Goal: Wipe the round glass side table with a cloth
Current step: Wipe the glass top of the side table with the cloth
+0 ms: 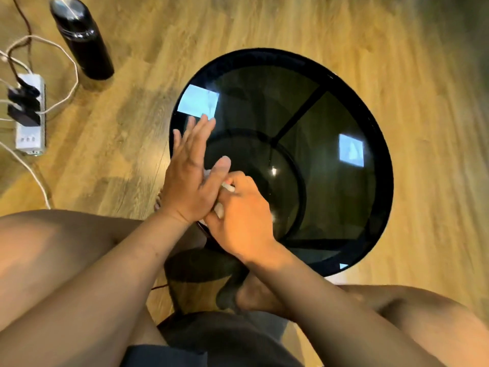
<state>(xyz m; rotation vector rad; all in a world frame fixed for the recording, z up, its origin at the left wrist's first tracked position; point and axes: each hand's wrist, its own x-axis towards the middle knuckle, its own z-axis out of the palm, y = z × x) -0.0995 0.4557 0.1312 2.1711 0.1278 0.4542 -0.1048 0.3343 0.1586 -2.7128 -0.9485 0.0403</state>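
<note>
Hands meet over the near left part of the round glass side table (344, 197), seen from the head camera looking straight down. The table has a dark glass top inside a black rim and stands on a wooden floor (291, 27); black frame bars and a lower ring show through the glass, and two pale bright squares are reflected in it. The left hand (189, 178) is flat and spread, fingers straight and pointing away over the table's left edge, holding nothing that can be seen. The right hand (242, 215) is curled closed around a white cloth (219, 210), of which only small bits show between the fingers and next to the left thumb. The two hands touch, the left thumb lying against the right knuckles. Whether the cloth presses on the glass cannot be told. Bare knees fill the lower corners, and a bare foot shows below the table's near edge. Off to the upper left a black flask (82, 38) stands on the floor, near a white power strip (29, 115) with black plugs and white cables
</note>
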